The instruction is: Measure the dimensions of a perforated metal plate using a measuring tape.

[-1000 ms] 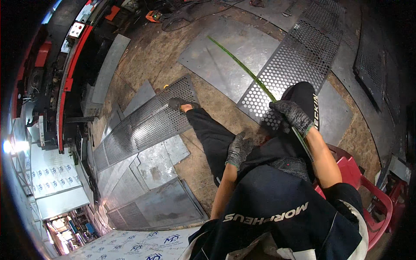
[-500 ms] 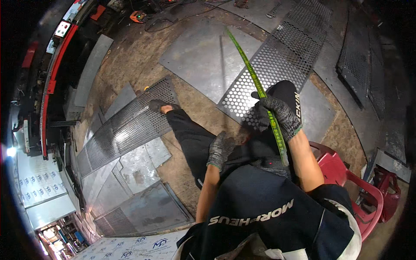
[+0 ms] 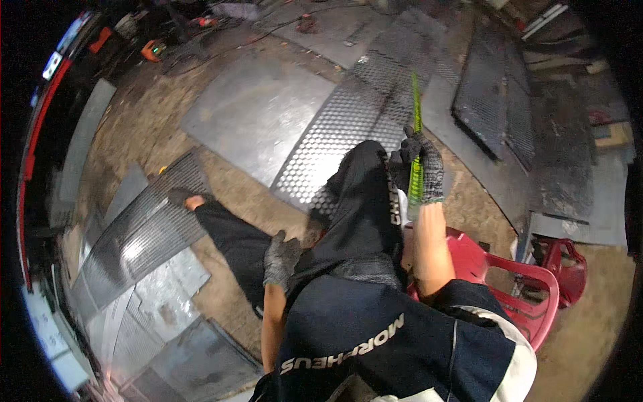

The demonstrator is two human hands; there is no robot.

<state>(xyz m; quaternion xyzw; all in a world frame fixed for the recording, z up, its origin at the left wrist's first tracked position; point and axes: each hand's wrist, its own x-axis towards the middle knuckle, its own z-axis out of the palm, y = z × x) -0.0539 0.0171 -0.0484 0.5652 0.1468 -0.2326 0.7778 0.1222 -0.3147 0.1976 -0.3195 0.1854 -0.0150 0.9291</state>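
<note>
My right hand (image 3: 420,164), in a grey knit glove, grips a bright green tape measure blade (image 3: 416,100). The blade rises beyond my fingers and also runs down by the wrist. This hand is beside my right knee, above the arm of a red plastic chair. My left hand (image 3: 282,260), in a matching glove, rests open on my left thigh and holds nothing. I am seated with my legs apart, in black trousers.
A perforated metal sheet (image 3: 328,137) and a plain steel plate (image 3: 258,114) lie ahead on the floor. Another perforated sheet (image 3: 144,234) is by my left foot. The red plastic chair (image 3: 529,285) is at my right. Dark perforated panels (image 3: 492,94) lie at the far right.
My right hand has moved to the right, away from my lap, and the green tape measure blade now stands more upright. The view has turned rightward. My left hand stays on my thigh.
</note>
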